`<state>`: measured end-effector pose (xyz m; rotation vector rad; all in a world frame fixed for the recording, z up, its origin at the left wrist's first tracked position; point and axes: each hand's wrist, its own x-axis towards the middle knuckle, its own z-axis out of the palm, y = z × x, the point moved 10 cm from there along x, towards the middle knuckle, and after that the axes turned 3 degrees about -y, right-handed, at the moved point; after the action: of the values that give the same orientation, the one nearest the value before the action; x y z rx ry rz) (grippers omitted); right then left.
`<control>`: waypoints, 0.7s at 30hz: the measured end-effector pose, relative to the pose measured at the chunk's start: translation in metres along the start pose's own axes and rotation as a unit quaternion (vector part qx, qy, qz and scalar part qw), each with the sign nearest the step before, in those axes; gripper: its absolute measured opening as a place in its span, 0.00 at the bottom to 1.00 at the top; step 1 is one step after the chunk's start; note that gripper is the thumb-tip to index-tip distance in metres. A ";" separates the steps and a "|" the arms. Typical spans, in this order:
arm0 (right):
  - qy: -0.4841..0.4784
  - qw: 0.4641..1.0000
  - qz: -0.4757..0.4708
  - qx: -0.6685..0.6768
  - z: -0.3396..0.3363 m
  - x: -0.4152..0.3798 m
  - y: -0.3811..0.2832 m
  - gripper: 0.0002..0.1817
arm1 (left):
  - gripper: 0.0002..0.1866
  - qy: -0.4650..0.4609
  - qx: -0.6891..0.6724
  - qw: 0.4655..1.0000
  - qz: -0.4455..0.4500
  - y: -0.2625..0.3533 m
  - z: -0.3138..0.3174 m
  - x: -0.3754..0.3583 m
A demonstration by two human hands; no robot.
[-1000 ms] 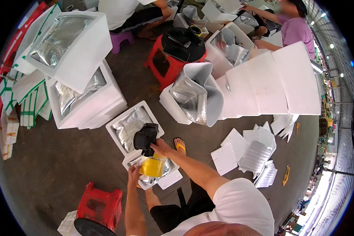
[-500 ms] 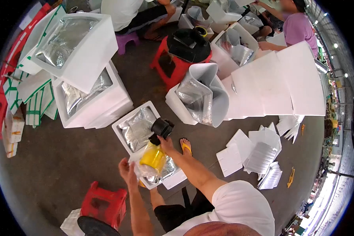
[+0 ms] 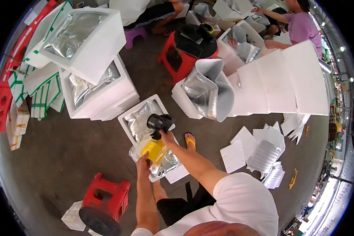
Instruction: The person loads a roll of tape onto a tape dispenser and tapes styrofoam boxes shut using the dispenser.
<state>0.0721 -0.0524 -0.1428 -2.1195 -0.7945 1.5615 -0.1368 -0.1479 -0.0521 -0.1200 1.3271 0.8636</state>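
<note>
My right hand [image 3: 167, 138] grips a black tape dispenser [image 3: 158, 122] by its handle, its round hub facing out. Just below it is a yellow tape roll [image 3: 153, 149] with clear plastic film around it. The fingers of my left hand [image 3: 144, 165] are at the roll's lower left edge and seem closed on it; part of the grip is hidden. Under both hands stands a white foam box [image 3: 124, 120] with a silver foil liner [image 3: 142, 115]. Nearer my body, more silver foil [image 3: 169, 167] lies in a second white foam piece.
Stacked foam boxes [image 3: 118, 96] stand at the left, and another foam box [image 3: 181, 104] with a foil liner at the right. Red stools [image 3: 106, 190] stand near and far. White foam sheets [image 3: 246, 145] lie on the floor. A person in purple [image 3: 305, 29] works behind.
My left hand has moved in from the left and now touches the yellow tape roll. The roll has tilted, and the dispenser has turned in my right hand. The view has shifted slightly.
</note>
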 end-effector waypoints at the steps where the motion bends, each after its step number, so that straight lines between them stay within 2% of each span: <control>1: 0.004 1.000 -0.001 0.000 -0.015 -0.014 -0.010 0.27 | 0.15 0.006 0.045 0.999 0.029 0.004 -0.002 -0.001; 3: 0.070 0.996 -0.016 0.054 -0.059 -0.052 -0.037 0.27 | 0.14 -0.001 0.073 0.997 0.036 -0.002 -0.001 0.002; 4: 0.075 0.996 -0.018 0.054 -0.081 -0.079 -0.059 0.27 | 0.14 -0.001 0.108 0.988 0.113 0.003 0.001 0.007; 5: 0.047 0.998 0.001 -0.034 -0.099 -0.113 -0.089 0.26 | 0.15 -0.003 0.142 0.972 0.190 0.012 0.007 0.006; 6: 0.040 0.996 0.009 -0.075 -0.103 -0.118 -0.089 0.25 | 0.16 -0.034 0.136 0.960 0.242 0.022 0.026 -0.003; 7: 0.032 0.993 0.016 -0.115 -0.106 -0.122 -0.088 0.24 | 0.16 -0.045 0.137 0.959 0.244 0.026 0.033 0.001; 8: -0.034 0.993 0.058 0.101 -0.080 -0.110 -0.046 0.24 | 0.17 -0.044 0.149 0.945 0.287 0.034 0.036 -0.001; 9: -0.102 0.940 0.096 0.311 -0.054 -0.105 -0.024 0.25 | 0.18 -0.038 0.159 0.931 0.327 0.040 0.036 -0.005; 11: -0.164 0.918 0.087 0.349 -0.030 -0.128 -0.045 0.26 | 0.17 -0.022 0.141 0.932 0.334 0.044 0.032 0.002; 12: -0.179 0.915 0.098 0.347 -0.012 -0.132 -0.045 0.25 | 0.17 -0.018 0.212 0.927 0.308 0.045 0.034 0.009; 13: -0.185 0.926 0.115 0.307 0.000 -0.122 -0.031 0.25 | 0.16 -0.015 0.283 0.916 0.282 0.046 0.035 0.018; 14: -0.193 0.935 0.132 0.266 0.012 -0.112 -0.017 0.24 | 0.16 -0.009 0.294 0.912 0.287 0.051 0.036 0.024; 17: -0.180 0.938 0.145 0.257 0.006 -0.101 -0.022 0.24 | 0.18 -0.050 0.355 0.902 0.241 0.060 0.058 0.022; 18: -0.177 0.936 0.149 0.266 0.003 -0.107 -0.026 0.24 | 0.19 0.011 0.482 0.833 0.270 0.074 0.069 0.000; 19: -0.174 0.933 0.154 0.274 -0.001 -0.112 -0.031 0.24 | 0.19 0.010 0.482 0.833 0.270 0.075 0.074 -0.009; 21: -0.170 0.921 0.153 0.315 -0.006 -0.121 -0.027 0.24 | 0.21 0.046 0.614 0.743 0.263 0.070 0.082 -0.025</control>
<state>0.0451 -0.1100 -0.0358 -1.5618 -0.0067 2.0350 -0.1138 -0.0677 0.0201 1.3241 1.8193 0.2618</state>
